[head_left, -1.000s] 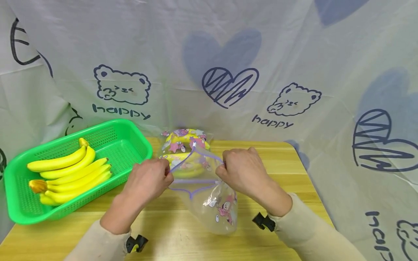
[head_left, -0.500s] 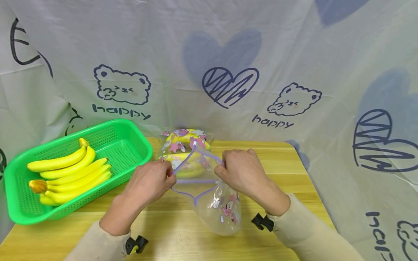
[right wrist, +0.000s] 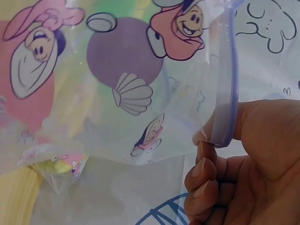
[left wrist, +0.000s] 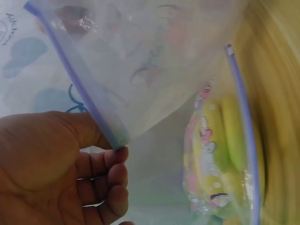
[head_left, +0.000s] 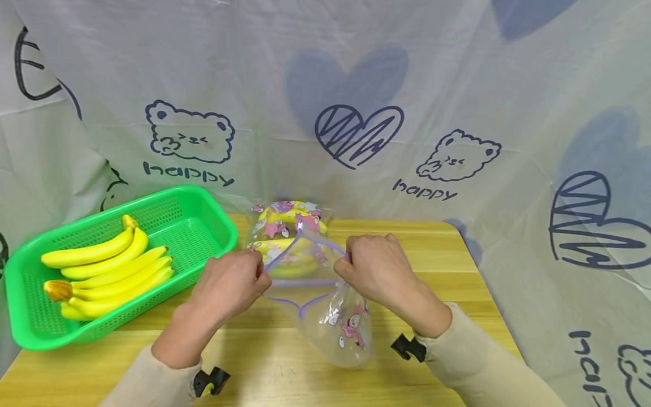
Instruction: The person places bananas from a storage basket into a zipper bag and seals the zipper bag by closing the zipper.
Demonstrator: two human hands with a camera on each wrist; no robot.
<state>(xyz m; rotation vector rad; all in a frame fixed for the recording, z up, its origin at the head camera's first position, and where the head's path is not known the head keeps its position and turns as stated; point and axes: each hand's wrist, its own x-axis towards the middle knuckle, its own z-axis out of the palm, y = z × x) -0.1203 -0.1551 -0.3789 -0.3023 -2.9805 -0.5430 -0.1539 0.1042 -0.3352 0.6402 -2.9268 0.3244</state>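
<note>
Zip-seal bag held open above a wooden tabletop [head_left: 264, 362]. The left hand [head_left: 231, 285] and right hand [head_left: 376, 265] each pinch the mouth of a clear, cartoon-printed zip-seal bag [head_left: 343, 333], thumb against forefinger on the purple zip strip [left wrist: 77, 84], as the wrist views show; the remaining fingers of both are curled in beside the grip. The bag is at the middle of the scene, its body slumping toward the near right. Gripping opposite sides of the rim presumably serves to part the two strips, which bow into a diamond-shaped opening; no contents show through the film. Beyond it, at the far edge, lies a filled bag [head_left: 277, 226] of bananas, its own purple strip toward the near side; overlap hides whether the two bags touch. At left, a green perforated basket [head_left: 188, 229] holds loose bananas [head_left: 117, 277] in its left part, probably set there to be reachable while leaving the middle free for bag handling. A printed sheet [head_left: 442, 68] hangs behind.
</note>
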